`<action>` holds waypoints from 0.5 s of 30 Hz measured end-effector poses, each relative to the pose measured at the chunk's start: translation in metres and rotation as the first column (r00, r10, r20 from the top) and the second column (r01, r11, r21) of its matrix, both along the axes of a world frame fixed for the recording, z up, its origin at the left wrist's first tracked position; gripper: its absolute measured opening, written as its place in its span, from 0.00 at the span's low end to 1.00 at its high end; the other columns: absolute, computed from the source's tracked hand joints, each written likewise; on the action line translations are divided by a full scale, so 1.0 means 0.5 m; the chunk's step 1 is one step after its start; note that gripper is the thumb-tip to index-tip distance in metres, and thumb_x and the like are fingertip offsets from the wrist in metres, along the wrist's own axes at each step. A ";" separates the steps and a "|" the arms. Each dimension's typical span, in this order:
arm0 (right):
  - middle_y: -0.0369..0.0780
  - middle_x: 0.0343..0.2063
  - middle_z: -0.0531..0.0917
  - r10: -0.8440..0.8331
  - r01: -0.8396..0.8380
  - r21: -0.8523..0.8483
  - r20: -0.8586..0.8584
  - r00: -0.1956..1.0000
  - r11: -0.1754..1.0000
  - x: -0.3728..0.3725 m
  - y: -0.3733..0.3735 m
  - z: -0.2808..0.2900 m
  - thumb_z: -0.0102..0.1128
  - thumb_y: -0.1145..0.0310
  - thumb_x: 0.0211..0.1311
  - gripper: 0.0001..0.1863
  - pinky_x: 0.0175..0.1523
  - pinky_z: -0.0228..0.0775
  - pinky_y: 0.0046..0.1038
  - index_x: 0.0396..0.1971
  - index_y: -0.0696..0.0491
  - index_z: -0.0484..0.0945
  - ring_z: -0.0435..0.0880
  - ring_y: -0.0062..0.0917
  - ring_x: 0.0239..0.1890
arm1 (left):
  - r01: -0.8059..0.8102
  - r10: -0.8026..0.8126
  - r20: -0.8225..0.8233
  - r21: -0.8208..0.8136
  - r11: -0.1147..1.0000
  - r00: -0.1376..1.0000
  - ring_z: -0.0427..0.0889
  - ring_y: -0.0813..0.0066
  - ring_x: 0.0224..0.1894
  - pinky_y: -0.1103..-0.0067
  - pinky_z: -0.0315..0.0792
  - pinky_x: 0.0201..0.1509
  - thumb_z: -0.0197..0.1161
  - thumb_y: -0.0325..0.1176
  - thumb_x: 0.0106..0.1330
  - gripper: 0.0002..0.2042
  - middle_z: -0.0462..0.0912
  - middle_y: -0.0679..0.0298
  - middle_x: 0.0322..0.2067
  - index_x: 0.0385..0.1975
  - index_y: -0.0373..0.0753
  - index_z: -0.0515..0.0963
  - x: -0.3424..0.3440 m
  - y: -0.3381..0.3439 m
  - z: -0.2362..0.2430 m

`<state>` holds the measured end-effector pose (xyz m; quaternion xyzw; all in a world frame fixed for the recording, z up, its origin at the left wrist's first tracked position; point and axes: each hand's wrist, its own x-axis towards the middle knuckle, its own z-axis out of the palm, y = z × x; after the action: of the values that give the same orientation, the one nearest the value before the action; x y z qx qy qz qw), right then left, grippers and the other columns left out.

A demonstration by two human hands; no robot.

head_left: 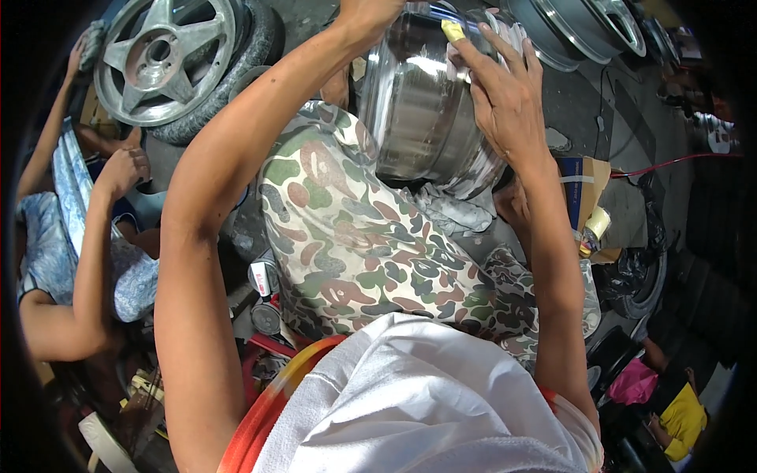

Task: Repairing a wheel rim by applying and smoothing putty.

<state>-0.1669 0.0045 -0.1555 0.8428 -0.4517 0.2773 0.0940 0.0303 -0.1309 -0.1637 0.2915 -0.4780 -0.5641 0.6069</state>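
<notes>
Two bare hands at one wheel. The shiny silver metal wheel barrel (426, 102) stood tilted at about 12 to 1 o'clock, just beyond the person's camouflage-print cloth trousers (347, 205), with a crumpled grey-white cloth (457, 214) at its own 6 o'clock. The right hand (509, 106), at 1 to 2 o'clock, lay over the barrel's side, fingers spread apart, one tip at a small yellow scrap (452, 30) on the metal; whether it pinched the scrap or only pressed it, could not tell. The left hand (367, 11), at 12 o'clock, was cut by the upper edge; its fingers were out of sight, grip unknown.

Step in hand, as judged: surface work on the barrel's outer face, perhaps rubbing or taping; the scrap's material was unclear. The next move seemed to call for light, even pressure from the right hand and a steadying left, lest the round barrel roll.

Nearby: a silver five-spoke metal wheel (146, 68) at 10 o'clock; a pale yellow roll (599, 223) at 3.
</notes>
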 end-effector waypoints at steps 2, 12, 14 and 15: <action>0.33 0.45 0.89 0.059 -0.059 -0.042 -0.008 0.998 0.997 0.000 0.011 -0.002 0.62 0.78 0.62 0.29 0.77 0.48 0.53 0.64 0.41 0.78 0.72 0.30 0.70 | -0.002 0.002 -0.002 0.010 1.000 1.000 0.89 0.65 0.36 0.72 0.86 0.43 0.59 0.25 0.73 0.04 0.85 0.55 0.36 0.42 0.32 0.73 -0.002 -0.004 0.000; 0.29 0.47 0.89 0.112 -0.110 0.033 -0.057 0.992 0.993 0.001 0.048 -0.015 0.64 0.78 0.58 0.33 0.78 0.48 0.50 0.63 0.34 0.77 0.72 0.28 0.70 | 0.001 -0.001 -0.023 -0.007 1.000 1.000 0.89 0.64 0.35 0.71 0.86 0.43 0.59 0.25 0.73 0.04 0.85 0.54 0.35 0.42 0.33 0.72 0.011 -0.007 0.004; 0.30 0.45 0.89 0.083 -0.084 0.003 0.124 0.989 0.996 -0.013 0.018 -0.019 0.64 0.78 0.57 0.33 0.78 0.48 0.50 0.64 0.36 0.77 0.72 0.28 0.69 | 0.003 -0.003 -0.014 0.001 1.000 1.000 0.89 0.64 0.35 0.71 0.86 0.43 0.59 0.25 0.72 0.05 0.85 0.53 0.35 0.42 0.32 0.72 0.001 -0.012 0.000; 0.30 0.45 0.89 0.065 -0.066 0.007 0.113 0.991 0.998 -0.023 0.007 -0.020 0.64 0.78 0.57 0.33 0.78 0.48 0.50 0.64 0.36 0.77 0.72 0.28 0.69 | 0.009 -0.009 -0.007 0.009 1.000 1.000 0.89 0.64 0.36 0.71 0.86 0.43 0.59 0.25 0.72 0.05 0.85 0.53 0.35 0.42 0.32 0.72 -0.015 -0.017 -0.006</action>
<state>-0.1783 0.0082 -0.1653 0.8406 -0.4298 0.3250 0.0544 0.0228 -0.1392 -0.1665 0.2901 -0.4748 -0.5699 0.6047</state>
